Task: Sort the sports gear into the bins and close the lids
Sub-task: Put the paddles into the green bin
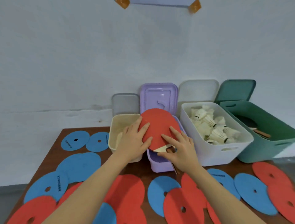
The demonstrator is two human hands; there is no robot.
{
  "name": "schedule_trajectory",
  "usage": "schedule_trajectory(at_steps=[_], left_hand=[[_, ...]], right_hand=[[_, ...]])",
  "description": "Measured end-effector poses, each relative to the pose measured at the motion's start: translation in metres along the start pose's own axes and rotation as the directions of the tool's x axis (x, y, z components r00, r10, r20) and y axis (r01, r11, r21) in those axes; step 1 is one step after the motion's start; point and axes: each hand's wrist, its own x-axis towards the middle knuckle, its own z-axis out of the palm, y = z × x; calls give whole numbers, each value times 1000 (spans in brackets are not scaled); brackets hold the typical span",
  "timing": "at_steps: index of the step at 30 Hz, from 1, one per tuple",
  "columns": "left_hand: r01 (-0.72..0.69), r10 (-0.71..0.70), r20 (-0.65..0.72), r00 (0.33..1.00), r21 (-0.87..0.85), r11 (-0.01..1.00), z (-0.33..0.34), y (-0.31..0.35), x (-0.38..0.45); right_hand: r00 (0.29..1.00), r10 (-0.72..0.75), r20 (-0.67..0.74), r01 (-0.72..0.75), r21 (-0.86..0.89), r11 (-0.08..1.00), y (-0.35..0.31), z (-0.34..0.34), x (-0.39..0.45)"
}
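Brown table [51,153] holds 4 bins [215,153]; blue discs [75,140]; red discs [126,190].

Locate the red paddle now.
Head view, centre: red paddle over the purple bin, between cream bin and white bin, left hand and right hand on it.

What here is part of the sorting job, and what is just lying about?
Part of the job: red paddle, with the left hand and right hand on it; purple bin; beige bin; white bin holding shuttlecocks; green bin; lids propped behind the bins; blue discs and red discs on the table.

Just lying about: taped sheet high on the wall.
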Motion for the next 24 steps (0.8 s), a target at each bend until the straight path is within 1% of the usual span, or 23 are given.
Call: schedule_trajectory(at_steps=[3, 6, 11, 17, 20, 24], left_hand=[[-39, 39, 18, 999, 10, 999, 17, 41, 5], [-59, 59, 39, 998, 5, 998, 33, 72, 20], [-89, 92, 63, 994, -54, 995, 63, 111, 48], [-127, 128, 13, 992, -75, 989, 95, 143, 108], [-126, 130, 21, 991, -111, 986, 113, 159, 147], [-158, 163, 34, 986, -122, 980, 135, 180, 196]], right_hand=[[1000, 27, 11, -27, -8, 1000, 32, -24, -21], [999, 43, -18, -43, -40, 998, 62, -44, -31], [997, 55, -56, -59, -70, 996, 111, -61, -36], [992, 103, -71, -108, -75, 991, 172, -78, -9], [990, 133, -43, -137, -78, 988, 207, -88, 11], [989, 143, -33, -147, -130, 981, 250, -104, 35]])
